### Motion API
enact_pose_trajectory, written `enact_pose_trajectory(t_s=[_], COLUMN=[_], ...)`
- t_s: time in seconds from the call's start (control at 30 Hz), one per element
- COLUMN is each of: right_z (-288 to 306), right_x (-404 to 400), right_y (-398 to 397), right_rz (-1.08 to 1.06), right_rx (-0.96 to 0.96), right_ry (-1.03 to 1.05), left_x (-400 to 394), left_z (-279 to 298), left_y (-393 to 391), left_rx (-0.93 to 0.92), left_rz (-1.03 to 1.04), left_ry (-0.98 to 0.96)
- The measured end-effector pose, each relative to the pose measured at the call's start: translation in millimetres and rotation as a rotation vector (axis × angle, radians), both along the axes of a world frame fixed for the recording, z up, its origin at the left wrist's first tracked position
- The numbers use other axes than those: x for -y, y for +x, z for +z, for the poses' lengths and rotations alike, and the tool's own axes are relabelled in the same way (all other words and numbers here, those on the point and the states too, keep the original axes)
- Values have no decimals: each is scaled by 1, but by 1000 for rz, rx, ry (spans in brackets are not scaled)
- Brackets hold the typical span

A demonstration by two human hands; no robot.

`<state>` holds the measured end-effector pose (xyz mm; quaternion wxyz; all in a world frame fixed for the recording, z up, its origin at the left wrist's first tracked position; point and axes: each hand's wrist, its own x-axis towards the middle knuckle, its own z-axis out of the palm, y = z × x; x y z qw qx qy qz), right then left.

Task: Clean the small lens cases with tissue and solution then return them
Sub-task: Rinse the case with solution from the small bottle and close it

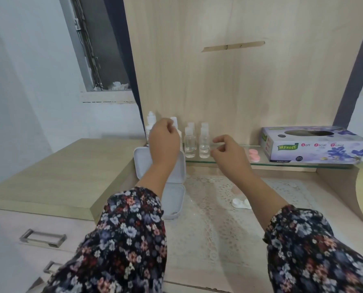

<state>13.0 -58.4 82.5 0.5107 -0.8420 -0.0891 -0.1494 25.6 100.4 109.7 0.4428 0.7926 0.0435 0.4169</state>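
While both hands, left hand (164, 136) and right hand (229, 153), hung loosely curled and empty at centre frame, reaching low for the white lens case (241, 203) seemed wise.

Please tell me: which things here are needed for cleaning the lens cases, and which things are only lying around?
For the job:
white lens case on the lace mat
pink lens case on the glass shelf
tissue box
clear bottles, likely solution
open white box

Only lying around:
drawer handle
window
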Motion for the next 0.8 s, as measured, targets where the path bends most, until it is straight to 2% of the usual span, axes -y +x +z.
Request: enact_pose_trajectory(t_s=[0.13,0.27,0.37,0.53,0.8], right_z=[8,10,9,2,-4], right_x=[-2,-1,2,7,20], right_y=[7,11,12,14,12], right_rz=[-11,-11,-16,-19,-54], right_rx=[34,51,47,29,25], right_ry=[14,26,30,51,18], left_x=[-26,-30,-28,-30,-33], left_z=[7,13,16,13,5], left_y=[28,47,55,66,65], left_rx=[-240,-507,-613,-652,-506], left_rz=[63,-1,-27,-51,-52], left_ry=[173,368,425,424,375])
